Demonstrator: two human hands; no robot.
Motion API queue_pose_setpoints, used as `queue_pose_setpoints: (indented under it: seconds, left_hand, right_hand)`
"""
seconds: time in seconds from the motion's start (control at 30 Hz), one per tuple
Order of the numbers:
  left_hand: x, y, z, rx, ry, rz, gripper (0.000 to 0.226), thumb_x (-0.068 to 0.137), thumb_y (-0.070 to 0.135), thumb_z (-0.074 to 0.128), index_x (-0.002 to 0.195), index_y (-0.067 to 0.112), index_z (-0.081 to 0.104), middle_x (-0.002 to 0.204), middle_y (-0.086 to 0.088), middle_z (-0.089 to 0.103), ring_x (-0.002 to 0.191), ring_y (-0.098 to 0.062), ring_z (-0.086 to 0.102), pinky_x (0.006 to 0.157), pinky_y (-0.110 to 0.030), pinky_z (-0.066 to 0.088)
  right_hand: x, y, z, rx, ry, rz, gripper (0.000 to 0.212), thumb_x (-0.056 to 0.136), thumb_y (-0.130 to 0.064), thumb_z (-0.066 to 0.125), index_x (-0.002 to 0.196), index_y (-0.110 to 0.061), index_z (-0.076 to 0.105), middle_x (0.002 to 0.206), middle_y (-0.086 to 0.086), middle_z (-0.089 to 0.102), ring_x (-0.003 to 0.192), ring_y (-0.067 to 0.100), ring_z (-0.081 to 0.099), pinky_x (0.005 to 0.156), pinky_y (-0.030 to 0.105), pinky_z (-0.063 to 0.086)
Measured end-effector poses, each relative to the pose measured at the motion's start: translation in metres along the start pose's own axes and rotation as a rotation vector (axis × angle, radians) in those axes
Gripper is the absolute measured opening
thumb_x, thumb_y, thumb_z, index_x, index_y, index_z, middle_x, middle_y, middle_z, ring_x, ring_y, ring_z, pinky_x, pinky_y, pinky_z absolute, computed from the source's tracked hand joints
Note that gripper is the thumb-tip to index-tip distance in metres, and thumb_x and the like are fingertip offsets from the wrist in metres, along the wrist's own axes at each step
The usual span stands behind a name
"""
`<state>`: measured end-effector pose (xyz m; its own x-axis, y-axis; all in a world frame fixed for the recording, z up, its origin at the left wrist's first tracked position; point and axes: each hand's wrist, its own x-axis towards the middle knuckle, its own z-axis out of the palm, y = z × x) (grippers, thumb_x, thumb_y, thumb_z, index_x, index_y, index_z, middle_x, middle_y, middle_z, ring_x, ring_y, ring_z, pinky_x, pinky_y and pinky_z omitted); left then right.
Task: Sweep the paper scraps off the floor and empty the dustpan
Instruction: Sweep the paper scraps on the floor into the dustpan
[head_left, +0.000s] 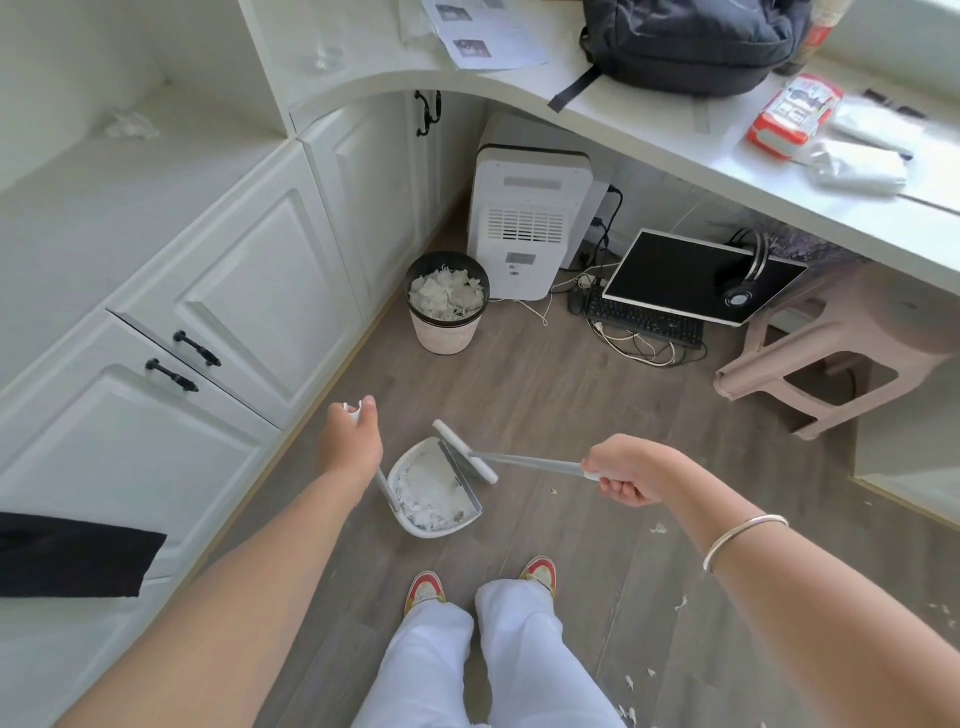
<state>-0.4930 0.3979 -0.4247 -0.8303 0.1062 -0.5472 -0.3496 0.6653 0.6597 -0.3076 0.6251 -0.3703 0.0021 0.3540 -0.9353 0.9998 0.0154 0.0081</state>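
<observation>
A white dustpan (415, 525) sits on the wood floor in front of my feet, holding a heap of white paper scraps (428, 496). My left hand (350, 441) grips the top of its upright handle. My right hand (626, 475) grips the grey handle of the broom, whose white head (465, 449) lies at the dustpan's open edge. A few paper scraps (658, 529) lie loose on the floor to the right. A small bin (447, 332) with a black liner stands further ahead, filled with white scraps.
White cabinets (208, 312) line the left side. Under the curved desk (675, 140) stand a white appliance (527, 218), a monitor (691, 275) with headphones, a keyboard and cables. A pink stool (852, 358) stands at the right. A backpack lies on the desk.
</observation>
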Motion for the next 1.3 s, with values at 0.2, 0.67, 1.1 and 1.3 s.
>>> queue_pose_setpoints:
  seconds: [0.2, 0.67, 1.1, 1.3]
  left_hand:
    - [0.006, -0.009, -0.022, -0.004, 0.047, -0.025, 0.052, 0.100, 0.038, 0.036, 0.131, -0.004, 0.043, 0.090, -0.018, 0.058, 0.061, -0.029, 0.051, 0.046, -0.026, 0.033]
    - [0.012, -0.034, -0.054, -0.013, 0.075, -0.065, 0.061, 0.096, 0.041, 0.039, 0.134, -0.007, 0.039, 0.132, -0.028, 0.057, 0.053, -0.021, 0.042, 0.043, -0.023, 0.032]
    - [0.013, -0.018, -0.063, 0.021, 0.061, -0.033, 0.052, 0.098, 0.041, 0.037, 0.133, 0.004, 0.046, 0.105, -0.025, 0.063, 0.056, -0.025, 0.046, 0.046, -0.025, 0.035]
    - [0.016, 0.004, -0.045, 0.050, 0.040, 0.052, 0.055, 0.099, 0.043, 0.038, 0.142, 0.008, 0.041, 0.125, -0.023, 0.063, 0.068, -0.029, 0.050, 0.048, -0.027, 0.036]
  right_hand:
    - [0.017, 0.005, 0.017, -0.044, 0.196, -0.105, 0.028, 0.092, -0.007, 0.039, 0.065, -0.008, 0.045, 0.057, 0.006, 0.042, 0.044, 0.015, 0.033, 0.039, 0.016, 0.024]
    - [0.012, -0.012, 0.100, -0.467, 0.097, -0.235, 0.013, 0.089, 0.001, 0.039, 0.088, -0.001, 0.051, 0.061, 0.006, 0.047, 0.050, 0.020, 0.051, 0.033, 0.020, 0.034]
    - [-0.022, -0.032, -0.003, -0.338, -0.026, -0.012, 0.029, 0.096, -0.022, 0.036, 0.070, -0.010, 0.044, 0.057, -0.005, 0.033, 0.026, 0.004, 0.021, 0.030, 0.012, 0.014]
    - [-0.017, -0.003, 0.000, -0.128, 0.064, -0.020, 0.030, 0.095, -0.019, 0.035, 0.066, -0.012, 0.041, 0.055, -0.003, 0.033, 0.021, 0.007, 0.022, 0.030, 0.010, 0.016]
